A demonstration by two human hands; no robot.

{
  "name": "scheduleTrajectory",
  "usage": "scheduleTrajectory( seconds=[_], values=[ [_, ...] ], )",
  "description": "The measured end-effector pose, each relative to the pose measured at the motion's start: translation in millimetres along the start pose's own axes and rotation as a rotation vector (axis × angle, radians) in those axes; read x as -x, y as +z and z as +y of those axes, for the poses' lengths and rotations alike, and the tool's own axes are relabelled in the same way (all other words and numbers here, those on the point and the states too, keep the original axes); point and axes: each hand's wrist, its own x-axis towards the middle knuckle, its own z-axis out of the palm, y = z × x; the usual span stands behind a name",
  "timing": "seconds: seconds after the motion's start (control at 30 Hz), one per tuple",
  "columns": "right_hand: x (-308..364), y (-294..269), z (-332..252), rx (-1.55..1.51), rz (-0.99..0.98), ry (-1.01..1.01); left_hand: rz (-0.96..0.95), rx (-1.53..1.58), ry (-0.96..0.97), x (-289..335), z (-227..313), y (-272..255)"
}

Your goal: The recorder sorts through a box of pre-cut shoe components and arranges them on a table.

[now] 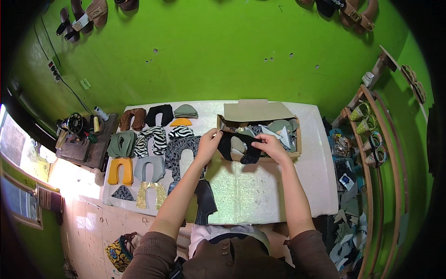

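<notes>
Evidently both your hands were occupied with one black piece (252,155), stretched between them above the tabletop (246,190), at the near edge of the open cardboard box (298,145). Your left hand (212,145) pinched its left end, and your right hand (272,148) gripped its right end. Whether the piece touched the box, you couldn't quite tell from this angle. Loose scraps (281,126) in grey, green and white filled the box. To your left, cut shapes lay in rows: zebra-striped pieces (159,139), mustard-yellow pieces (120,170), grey pieces (149,167) and gold pieces (151,193) nearest you.
</notes>
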Motion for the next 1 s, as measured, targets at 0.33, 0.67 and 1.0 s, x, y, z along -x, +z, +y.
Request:
scheduleTrajectory(
  seconds=[0.33,0.67,1.0],
  values=[
    [-45,73,24,-0.203,0.231,-0.104,-0.262,0.520,-0.476,6,-14,-42],
    [-96,172,2,-0.071,0.194,-0.196,-0.015,0.623,-0.547,-2,-61,-141],
    [-154,264,-11,0.182,0.217,-0.322,0.216,0.334,-0.349,-16,-116,-232]
  ],
)
